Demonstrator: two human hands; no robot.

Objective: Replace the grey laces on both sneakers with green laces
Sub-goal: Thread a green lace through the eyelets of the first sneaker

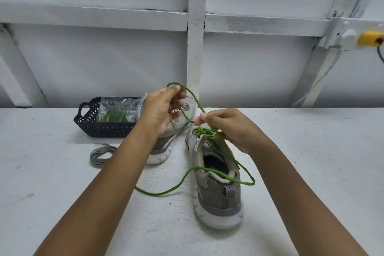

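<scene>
Logged on table [62, 203]: near sneaker [218, 199] part-threaded, far sneaker [164, 147] apparently bare, beside basket [87, 124]. Pinching with left hand [160, 110], raised, and right hand [232, 129], at upper eyelets, the same green lace [160, 194]. Judged mid-lacing of first sneaker; next, feed tip through following eyelet, pull slack even.

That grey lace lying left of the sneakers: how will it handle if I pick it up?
The grey lace probably flops: it lies in slack coils on the table. Likely very light, being thin and flat. Lifted at one spot, it should dangle and trail.
</scene>
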